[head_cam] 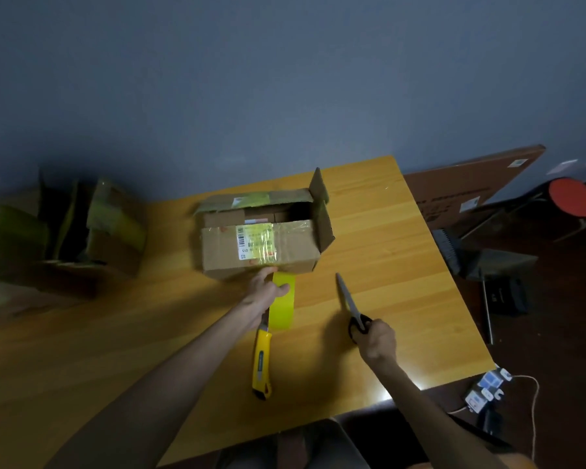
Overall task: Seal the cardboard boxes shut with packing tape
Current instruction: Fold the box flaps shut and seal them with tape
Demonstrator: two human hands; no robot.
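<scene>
Nearest the table's [403, 265] front edge lies a yellow utility knife [262, 363]. Its far end is hidden under the left wrist, so I cannot tell whether the blade is out. To its right, the right hand [379, 340] is curled round the handles of the scissors [349, 299], whose blades are together and point away toward the box.

Further in, the left hand [264, 291] grips the yellow packing tape [284, 309], thumb across its face. The tape reaches up to the lower front edge of the cardboard box [261, 252], which sits mid-table toward the far edge. Its top is not closed: a gap shows between the long flaps and the right end flap stands up.

More opened boxes [68, 231] sit at the far left.

Taping now would likely seal over that gap or trap the raised flap. Slack tape may fold onto itself. The scissor tips could also nick the left hand when cutting.
</scene>
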